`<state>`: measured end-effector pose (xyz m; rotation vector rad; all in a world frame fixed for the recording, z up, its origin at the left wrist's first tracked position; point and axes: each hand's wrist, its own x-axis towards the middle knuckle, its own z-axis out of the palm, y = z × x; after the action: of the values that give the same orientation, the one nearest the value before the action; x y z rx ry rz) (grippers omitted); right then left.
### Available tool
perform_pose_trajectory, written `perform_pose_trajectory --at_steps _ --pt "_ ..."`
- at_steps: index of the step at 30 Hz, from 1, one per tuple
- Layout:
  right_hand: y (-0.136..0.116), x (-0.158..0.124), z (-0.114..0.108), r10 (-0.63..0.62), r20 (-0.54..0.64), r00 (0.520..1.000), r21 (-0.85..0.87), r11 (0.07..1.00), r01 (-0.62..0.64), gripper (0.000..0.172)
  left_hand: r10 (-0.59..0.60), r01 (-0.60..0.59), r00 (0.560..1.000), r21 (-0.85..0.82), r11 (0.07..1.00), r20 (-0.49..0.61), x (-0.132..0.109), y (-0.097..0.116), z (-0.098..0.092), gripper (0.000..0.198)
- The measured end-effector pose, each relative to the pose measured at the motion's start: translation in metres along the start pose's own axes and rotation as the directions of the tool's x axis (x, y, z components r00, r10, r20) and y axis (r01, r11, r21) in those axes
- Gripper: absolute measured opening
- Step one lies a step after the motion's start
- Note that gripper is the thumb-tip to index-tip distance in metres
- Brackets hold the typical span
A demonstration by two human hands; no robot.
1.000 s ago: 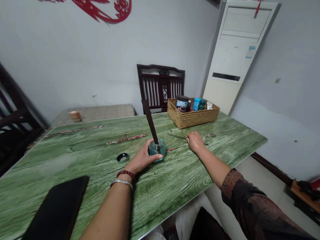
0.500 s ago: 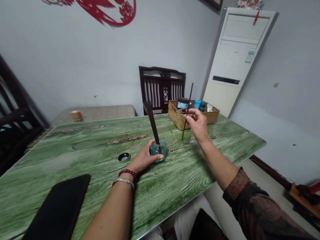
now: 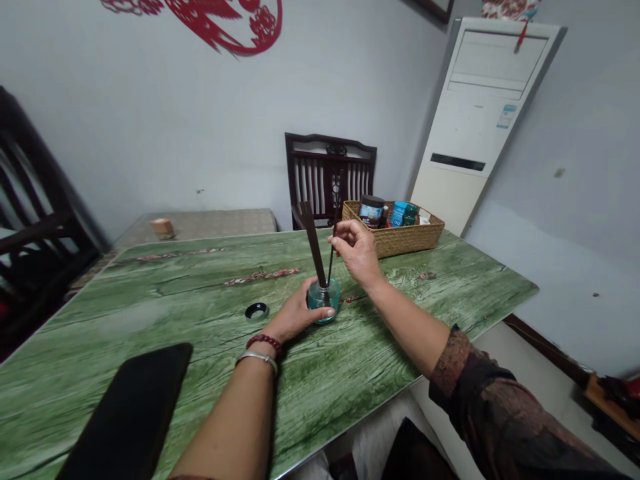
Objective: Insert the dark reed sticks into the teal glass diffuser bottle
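Thin dark stick is pinched near its upper part between the thumb and fingertips of the right hand, its long axis close to vertical and its lower end seeming to reach the mouth of the teal glass jar, just beside the broader dark stick. The jar is gripped on the green wood-grain table by the curled fingers of the left hand, which is nearer and touches its side, while the right hand is held just above.
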<state>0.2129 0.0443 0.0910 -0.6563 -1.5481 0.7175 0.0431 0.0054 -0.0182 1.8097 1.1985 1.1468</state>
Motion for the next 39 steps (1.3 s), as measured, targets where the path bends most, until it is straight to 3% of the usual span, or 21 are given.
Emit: perform_pose_trajectory --at_steps 6,10,13,16,18,26,32,39 --pt "0.02 -0.02 0.003 0.115 0.112 0.987 -0.197 0.976 -0.091 0.015 0.025 -0.026 1.0 -0.025 0.999 -0.017 0.001 -0.003 0.0 0.081" --pt "0.039 -0.032 -0.014 0.157 0.151 0.976 -0.361 0.928 -0.094 0.021 0.015 -0.015 1.0 -0.033 0.999 -0.001 0.0 -0.004 -0.001 0.084" --pt "0.058 -0.03 -0.033 0.254 0.087 0.963 -0.552 0.817 -0.166 0.017 -0.007 0.007 1.0 -0.01 1.0 0.018 -0.001 -0.002 -0.002 0.083" --pt "0.079 -0.03 -0.045 0.439 0.053 0.897 -0.725 0.634 -0.268 0.01 -0.047 0.047 0.999 0.05 0.998 -0.002 -0.003 0.002 -0.003 0.082" --pt "0.09 -0.036 -0.046 0.5 0.056 0.864 -0.752 0.591 -0.293 0.011 -0.086 0.09 0.995 0.1 0.991 -0.045 -0.004 0.007 -0.004 0.082" --pt "0.103 -0.052 -0.042 0.514 0.12 0.85 -0.76 0.598 -0.254 0.02 -0.121 0.155 0.982 0.248 0.956 -0.147 -0.005 0.018 -0.003 0.075" --pt "0.107 -0.05 -0.045 0.533 0.128 0.836 -0.701 0.645 -0.304 0.021 -0.173 0.213 0.971 0.263 0.941 -0.167 0.028 0.013 -0.014 0.068" --pt "0.105 -0.051 -0.043 0.542 0.135 0.829 -0.672 0.665 -0.325 0.023 -0.295 0.367 0.916 0.275 0.888 -0.272 0.093 -0.018 -0.036 0.086"
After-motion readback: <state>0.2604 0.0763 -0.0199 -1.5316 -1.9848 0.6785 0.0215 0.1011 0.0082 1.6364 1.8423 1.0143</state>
